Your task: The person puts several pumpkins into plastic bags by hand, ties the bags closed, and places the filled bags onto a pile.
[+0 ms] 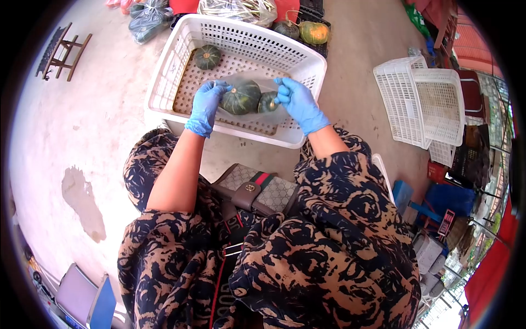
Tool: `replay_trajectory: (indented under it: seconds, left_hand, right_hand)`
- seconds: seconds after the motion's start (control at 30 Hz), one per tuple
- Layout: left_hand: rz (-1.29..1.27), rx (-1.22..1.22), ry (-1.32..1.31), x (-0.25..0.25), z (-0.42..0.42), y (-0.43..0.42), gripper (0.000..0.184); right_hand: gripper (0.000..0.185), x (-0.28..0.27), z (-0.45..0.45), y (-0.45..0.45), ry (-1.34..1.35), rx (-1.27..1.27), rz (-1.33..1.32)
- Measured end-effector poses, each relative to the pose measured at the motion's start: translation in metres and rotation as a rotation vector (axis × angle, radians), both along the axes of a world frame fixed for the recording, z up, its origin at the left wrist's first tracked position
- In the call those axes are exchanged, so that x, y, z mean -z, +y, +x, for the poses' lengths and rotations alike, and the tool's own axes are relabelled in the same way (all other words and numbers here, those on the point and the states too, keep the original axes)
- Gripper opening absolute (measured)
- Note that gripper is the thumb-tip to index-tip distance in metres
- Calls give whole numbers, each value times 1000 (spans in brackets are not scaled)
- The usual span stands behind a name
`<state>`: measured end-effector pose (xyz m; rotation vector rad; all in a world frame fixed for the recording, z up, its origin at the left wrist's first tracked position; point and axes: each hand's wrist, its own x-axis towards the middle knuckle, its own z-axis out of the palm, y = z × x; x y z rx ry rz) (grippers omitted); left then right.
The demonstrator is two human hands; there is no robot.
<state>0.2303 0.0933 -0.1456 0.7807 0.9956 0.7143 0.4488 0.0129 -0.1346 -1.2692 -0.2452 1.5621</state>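
A clear plastic bag [257, 117] with two dark green pumpkins in it is spread between my blue-gloved hands, above the white crate. The larger pumpkin [241, 97] is at the left side of the bag, and the smaller pumpkin [267, 102] is beside it on the right. My left hand [206, 104] is closed, pinching the bag's left edge close to the larger pumpkin. At the bag's right edge, my right hand [300, 103] has its fingers curled shut on the plastic. Another green pumpkin [207, 57] lies in the far left corner of the crate.
The white perforated crate [235, 27] stands on the concrete floor before me. Beyond it are a bagged bundle [238, 10], an orange-green pumpkin [314, 33] and a filled plastic bag [149, 22]. White crates [402, 101] stand at right, a folding stool [66, 52] at far left.
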Motion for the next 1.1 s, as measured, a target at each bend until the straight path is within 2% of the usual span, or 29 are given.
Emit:
replay_trajectory:
  seconds: [0.1,0.13,0.2,0.23,0.27,0.33,0.37,0.47,0.5,0.53,0.6,0.7,0.9,1.0,1.1]
  left_hand:
    - [55,69,-22,-20,9,-4,14]
    - [83,97,-21,-28,14,-11,13]
    - [132,213,-189,-44,20,-22,13]
    - [268,302,29,-3,21,-24,15]
    - [177,348,-37,-1,23,-28,17]
    - [139,292,49,13,25,-35,17]
    - [79,271,26,22,25,-38,19]
    - [154,527,337,46,23,-52,22]
    - [188,687,507,56,20,-51,24]
    - [273,721,584,65,20,-54,24]
    - [449,777,733,72,22,-67,23]
    - [471,814,740,68,22,-65,23]
    - [398,877,772,62,22,-63,24]
    - [469,856,801,59,24,-65,27]
    - [407,846,783,60,24,-65,23]
  right_hand:
    - [25,-52,-21,15,-121,-148,71]
    - [25,-49,-26,16,-150,-177,131]
    - [24,-32,-39,17,-210,-234,245]
    - [22,-26,-47,14,-284,-288,273]
    - [19,-21,-54,12,-316,-328,273]
    - [17,4,-60,7,-286,-290,258]
    - [16,15,-60,2,-356,-319,234]
    - [14,60,-64,-17,-543,-357,105]
    - [19,70,-64,-22,-612,-522,67]
    - [20,58,-72,-28,-668,-529,7]
    - [23,74,-76,-39,-877,-710,119]
    - [24,73,-76,-44,-868,-724,4]
    - [19,57,-75,-44,-869,-771,-7]
    - [18,70,-78,-45,-916,-753,-9]
    - [19,76,-80,-46,-900,-763,-5]
